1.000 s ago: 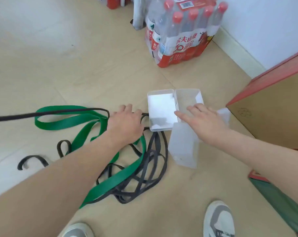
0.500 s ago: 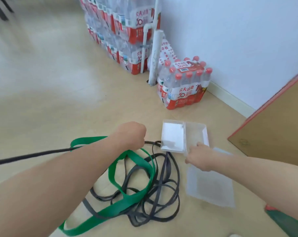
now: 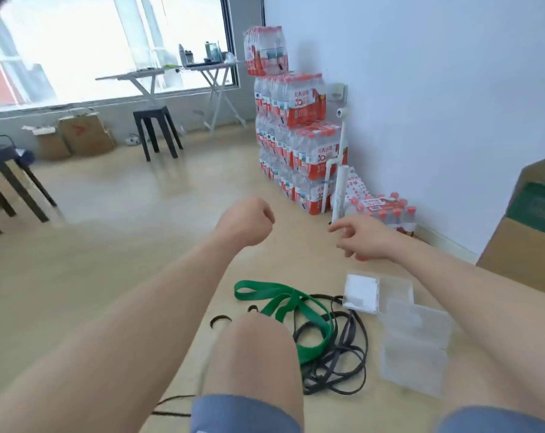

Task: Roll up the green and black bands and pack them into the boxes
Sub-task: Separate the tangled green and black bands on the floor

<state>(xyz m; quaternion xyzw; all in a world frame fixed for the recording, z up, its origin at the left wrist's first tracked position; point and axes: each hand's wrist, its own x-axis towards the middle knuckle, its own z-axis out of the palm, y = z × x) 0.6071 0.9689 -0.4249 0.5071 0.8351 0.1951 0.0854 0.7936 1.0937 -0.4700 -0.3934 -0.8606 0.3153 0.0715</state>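
Observation:
The green band [image 3: 285, 297] lies in loose loops on the wooden floor, tangled with several thin black bands [image 3: 327, 374]. My bare knee [image 3: 255, 354] hides part of the tangle. Right of the bands, an open clear box [image 3: 362, 292] lies flat with a white inside. A second open clear box [image 3: 416, 340] lies just in front of it. My left hand [image 3: 246, 220] is raised above the floor in a fist, and no band shows in it. My right hand [image 3: 363, 239] hovers above the boxes with loose, spread fingers, holding nothing.
Stacked packs of bottled water [image 3: 296, 145] and a white pipe [image 3: 340, 195] stand against the right wall, with one pack [image 3: 386, 212] on the floor. A cardboard box [image 3: 527, 235] is at the right. Black stools [image 3: 157, 129] and folding tables stand by the window.
The view has tilted up from the floor into the room. Both hands have lifted off the bands and boxes. The black band that stretched from my left hand is no longer in it.

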